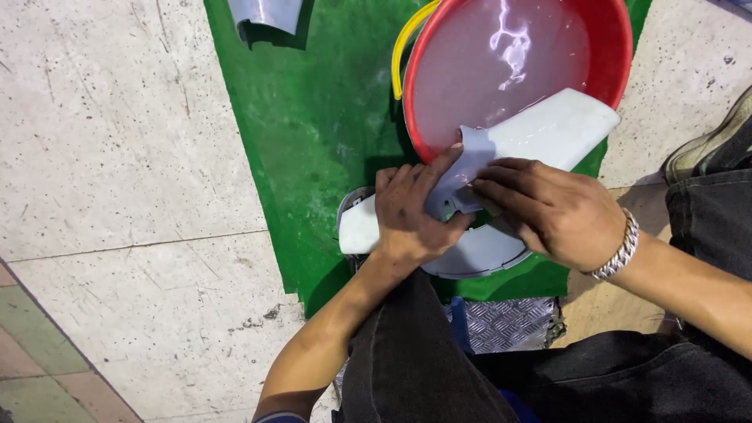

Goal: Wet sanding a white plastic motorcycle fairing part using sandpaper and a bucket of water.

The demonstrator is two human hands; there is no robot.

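A pale grey curved plastic panel [560, 125] lies across the near rim of a red basin [619, 47] filled with milky water. My left hand [411, 211] grips the panel's lower part, thumb up along a raised tab. My right hand [548, 207], with a metal chain bracelet on the wrist, presses flat on the wet panel surface just right of the left hand. A second rounded grey piece [478, 254] sits under both hands. I cannot tell whether something lies under the right palm.
A green mat [313, 117] covers the pale stone floor [117, 157]. A yellow handle [407, 39] curves by the basin's left rim. Another grey part [266, 14] lies at the top. A metal tread plate [505, 321] sits by my knees, a shoe [705, 149] at right.
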